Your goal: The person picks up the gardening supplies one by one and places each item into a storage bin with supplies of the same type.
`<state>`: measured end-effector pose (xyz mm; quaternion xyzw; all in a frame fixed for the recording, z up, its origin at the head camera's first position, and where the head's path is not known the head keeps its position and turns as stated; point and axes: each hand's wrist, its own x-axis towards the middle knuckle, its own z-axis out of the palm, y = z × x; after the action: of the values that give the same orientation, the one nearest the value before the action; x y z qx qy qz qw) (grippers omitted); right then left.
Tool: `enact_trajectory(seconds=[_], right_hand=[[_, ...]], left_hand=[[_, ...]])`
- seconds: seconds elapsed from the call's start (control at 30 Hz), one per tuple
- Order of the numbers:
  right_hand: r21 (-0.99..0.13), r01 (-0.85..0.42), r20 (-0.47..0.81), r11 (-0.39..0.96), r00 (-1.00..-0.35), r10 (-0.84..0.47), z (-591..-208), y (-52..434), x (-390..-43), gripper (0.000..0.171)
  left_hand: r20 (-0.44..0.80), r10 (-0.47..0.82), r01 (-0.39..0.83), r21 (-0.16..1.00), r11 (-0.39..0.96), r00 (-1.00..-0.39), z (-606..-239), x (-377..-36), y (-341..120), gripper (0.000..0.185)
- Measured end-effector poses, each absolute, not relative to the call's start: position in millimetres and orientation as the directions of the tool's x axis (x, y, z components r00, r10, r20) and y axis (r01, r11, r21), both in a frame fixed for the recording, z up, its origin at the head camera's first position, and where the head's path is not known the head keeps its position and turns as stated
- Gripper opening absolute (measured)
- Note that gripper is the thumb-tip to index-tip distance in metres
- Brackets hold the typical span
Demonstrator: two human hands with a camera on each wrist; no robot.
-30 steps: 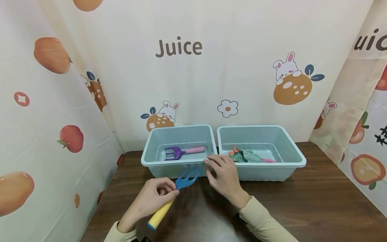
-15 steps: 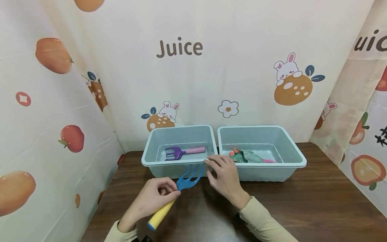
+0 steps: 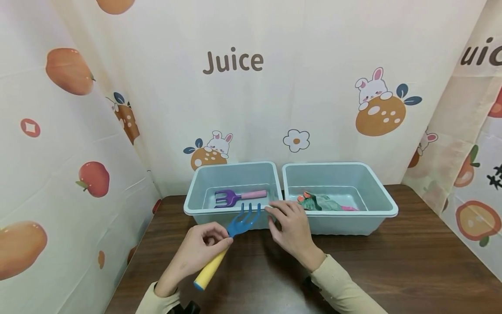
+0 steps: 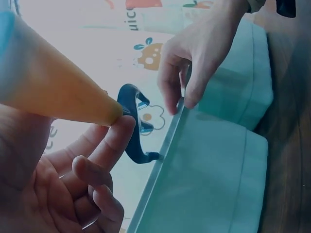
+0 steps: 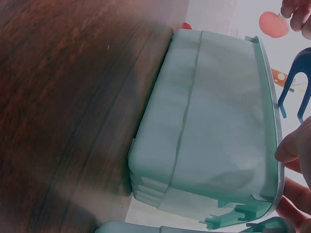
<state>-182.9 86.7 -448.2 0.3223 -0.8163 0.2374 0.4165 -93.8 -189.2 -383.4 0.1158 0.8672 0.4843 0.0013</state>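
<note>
My left hand pinches a toy garden fork at the neck, where its blue head meets the yellow handle. Its tines point up and away, overlapping the front rim of the left light-blue bin in the head view. In the left wrist view, a tine tip lies right at that rim. My right hand grips the same bin's rim near its front right corner, thumb outside and fingers over the edge, as the right wrist view shows. Inside the bin lies a purple fork with a pink handle.
A second light-blue bin stands beside it on the right, holding a crumpled green item with orange and pink parts. Both stand on a dark wooden table, close to a printed curtain behind.
My left hand has lifted the blue fork slightly, so its tines rise from in front of the bin's wall to overlap the rim. My right hand stays in place on the bin.
</note>
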Motion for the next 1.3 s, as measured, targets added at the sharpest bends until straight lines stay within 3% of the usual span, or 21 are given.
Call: enact_trajectory(seconds=[1.3], right_hand=[[-0.128,-0.73,0.837,0.671,-0.443,-0.322,-450,87,-185,0.024]], left_hand=[[0.153,0.07,0.163,0.762,0.626,-0.986,-370,-129,-177,0.011]])
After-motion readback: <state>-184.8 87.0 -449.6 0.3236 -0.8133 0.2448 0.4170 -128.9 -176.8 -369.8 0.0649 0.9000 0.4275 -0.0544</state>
